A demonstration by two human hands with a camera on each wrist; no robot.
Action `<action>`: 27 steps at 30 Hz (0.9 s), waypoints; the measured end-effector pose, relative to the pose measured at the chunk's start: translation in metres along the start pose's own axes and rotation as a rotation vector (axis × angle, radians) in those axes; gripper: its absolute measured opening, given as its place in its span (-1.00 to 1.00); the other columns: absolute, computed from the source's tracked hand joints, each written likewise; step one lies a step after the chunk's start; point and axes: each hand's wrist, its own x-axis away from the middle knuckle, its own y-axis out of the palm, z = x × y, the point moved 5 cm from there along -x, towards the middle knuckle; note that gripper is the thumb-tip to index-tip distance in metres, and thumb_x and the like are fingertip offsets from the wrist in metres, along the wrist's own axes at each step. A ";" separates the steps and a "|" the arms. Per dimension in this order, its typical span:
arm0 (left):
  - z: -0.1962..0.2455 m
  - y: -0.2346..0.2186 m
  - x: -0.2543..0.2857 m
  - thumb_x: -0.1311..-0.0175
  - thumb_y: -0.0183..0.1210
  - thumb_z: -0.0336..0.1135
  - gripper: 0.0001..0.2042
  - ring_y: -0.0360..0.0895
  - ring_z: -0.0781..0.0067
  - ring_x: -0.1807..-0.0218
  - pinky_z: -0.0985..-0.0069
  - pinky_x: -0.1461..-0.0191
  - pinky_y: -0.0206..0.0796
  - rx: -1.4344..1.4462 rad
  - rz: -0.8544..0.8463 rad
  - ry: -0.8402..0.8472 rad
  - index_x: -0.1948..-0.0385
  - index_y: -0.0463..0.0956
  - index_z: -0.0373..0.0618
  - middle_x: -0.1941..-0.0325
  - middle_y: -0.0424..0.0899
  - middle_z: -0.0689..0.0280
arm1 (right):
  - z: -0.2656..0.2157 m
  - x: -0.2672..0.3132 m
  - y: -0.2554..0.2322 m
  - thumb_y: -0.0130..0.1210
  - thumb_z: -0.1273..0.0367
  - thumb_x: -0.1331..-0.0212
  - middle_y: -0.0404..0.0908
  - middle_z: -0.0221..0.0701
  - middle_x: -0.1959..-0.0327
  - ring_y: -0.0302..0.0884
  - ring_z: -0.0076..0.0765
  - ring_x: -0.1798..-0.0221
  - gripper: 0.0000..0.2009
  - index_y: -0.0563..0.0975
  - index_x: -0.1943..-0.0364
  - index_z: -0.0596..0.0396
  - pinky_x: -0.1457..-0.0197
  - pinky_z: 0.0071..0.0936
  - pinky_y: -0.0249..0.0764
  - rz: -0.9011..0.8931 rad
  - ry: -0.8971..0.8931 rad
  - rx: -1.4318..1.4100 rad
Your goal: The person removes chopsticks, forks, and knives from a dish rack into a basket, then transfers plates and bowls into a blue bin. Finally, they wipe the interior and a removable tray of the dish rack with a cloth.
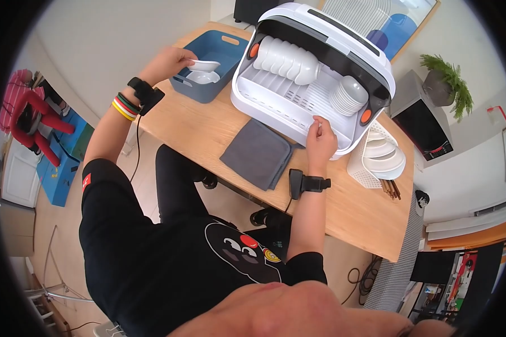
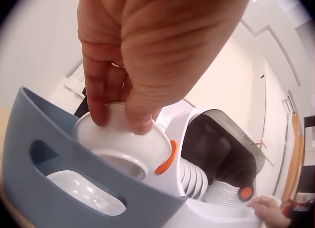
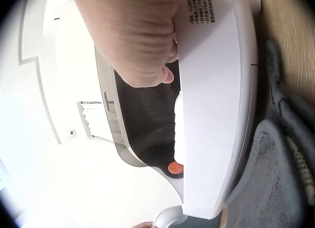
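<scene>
My left hand point(image 1: 174, 63) pinches a white bowl point(image 1: 204, 65) by its edge, thumb on one side and fingers on the other. The bowl is tilted over the blue plastic basin point(image 2: 29, 154). Inside the basin lies another white bowl point(image 1: 203, 77), partly visible through the handle slot in the left wrist view. My right hand point(image 1: 321, 141) is at the front rim of the white dish storage box point(image 1: 275, 117), fingers loosely bent and holding nothing. In the box, a row of white bowls point(image 1: 287, 60) stands at the left and a stack of small white dishes point(image 1: 348, 96) at the right.
A folded grey cloth point(image 1: 257, 154) lies in front of the box. To the right, a white perforated rack point(image 1: 365, 163) holds plates point(image 1: 385, 151), with brown chopsticks point(image 1: 392, 190) beside it. A microwave point(image 1: 424, 126) with a potted plant point(image 1: 441, 87) stands past the table's right side.
</scene>
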 end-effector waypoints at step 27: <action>-0.032 0.049 -0.031 0.10 0.22 -0.58 -0.87 0.60 0.38 0.42 0.53 0.34 0.39 -0.104 -0.532 -0.007 0.47 0.65 -0.20 0.49 0.67 0.22 | 0.001 0.000 0.000 0.06 0.39 -0.10 0.32 -0.45 0.84 0.26 -0.45 0.75 -0.87 0.62 0.34 0.00 0.61 -0.46 0.18 0.043 -0.089 -0.005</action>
